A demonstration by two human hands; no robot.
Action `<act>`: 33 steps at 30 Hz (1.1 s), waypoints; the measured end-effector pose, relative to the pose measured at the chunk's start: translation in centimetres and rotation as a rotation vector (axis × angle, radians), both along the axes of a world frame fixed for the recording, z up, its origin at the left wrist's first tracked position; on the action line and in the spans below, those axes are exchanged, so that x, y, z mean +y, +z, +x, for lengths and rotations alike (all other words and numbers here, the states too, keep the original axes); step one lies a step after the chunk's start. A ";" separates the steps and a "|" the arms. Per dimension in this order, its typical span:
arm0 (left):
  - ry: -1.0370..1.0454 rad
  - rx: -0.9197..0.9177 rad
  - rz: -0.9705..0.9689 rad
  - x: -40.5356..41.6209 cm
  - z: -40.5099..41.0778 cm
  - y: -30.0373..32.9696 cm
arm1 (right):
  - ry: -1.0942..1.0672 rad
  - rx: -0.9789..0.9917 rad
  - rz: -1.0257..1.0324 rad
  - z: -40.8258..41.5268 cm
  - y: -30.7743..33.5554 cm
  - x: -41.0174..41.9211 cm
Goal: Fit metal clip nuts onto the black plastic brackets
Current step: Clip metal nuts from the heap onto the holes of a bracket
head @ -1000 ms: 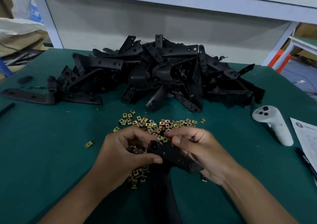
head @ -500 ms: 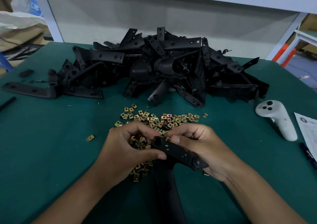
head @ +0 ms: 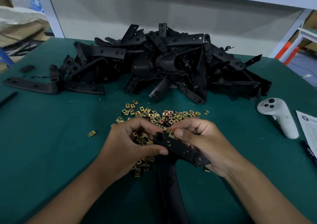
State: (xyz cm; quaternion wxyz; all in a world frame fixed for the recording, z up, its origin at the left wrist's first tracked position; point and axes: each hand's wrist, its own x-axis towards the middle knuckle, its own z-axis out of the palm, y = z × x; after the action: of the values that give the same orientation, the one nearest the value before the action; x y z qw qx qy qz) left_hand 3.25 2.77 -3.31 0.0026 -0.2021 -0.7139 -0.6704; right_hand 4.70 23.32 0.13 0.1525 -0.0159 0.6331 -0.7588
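left hand (head: 130, 148) grips black bracket (head: 180, 149), right hand (head: 204, 141) pinches clip nut (head: 171, 134) at its top edge

Two bare forearms, no sleeves in frame. Left hand (head: 132, 146), right hand (head: 204, 143): no gloves, no rings apparent. Short nails, possibly; view soft.

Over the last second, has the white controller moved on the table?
No. The white controller lies in the same spot just off the right end of the bracket pile as before; only the camera's view has shifted.
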 end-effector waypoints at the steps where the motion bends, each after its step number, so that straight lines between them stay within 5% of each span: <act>1: -0.007 0.004 -0.002 0.0 0.0 0.0 | -0.002 0.000 -0.007 0.0 0.0 0.0; 21: -0.023 0.045 0.034 0.1 0.2 0.3 | -0.006 0.018 -0.044 0.1 -0.3 -0.2; 33: -0.080 -0.029 0.060 -0.3 0.0 0.7 | 0.035 0.322 0.273 0.0 -0.4 0.7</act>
State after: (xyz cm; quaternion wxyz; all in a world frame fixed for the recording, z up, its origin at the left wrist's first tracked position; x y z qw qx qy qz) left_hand 3.24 2.48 -2.63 -0.0285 -0.2204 -0.6850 -0.6938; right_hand 4.74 24.02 -0.30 0.0634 -0.1271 0.7458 -0.6509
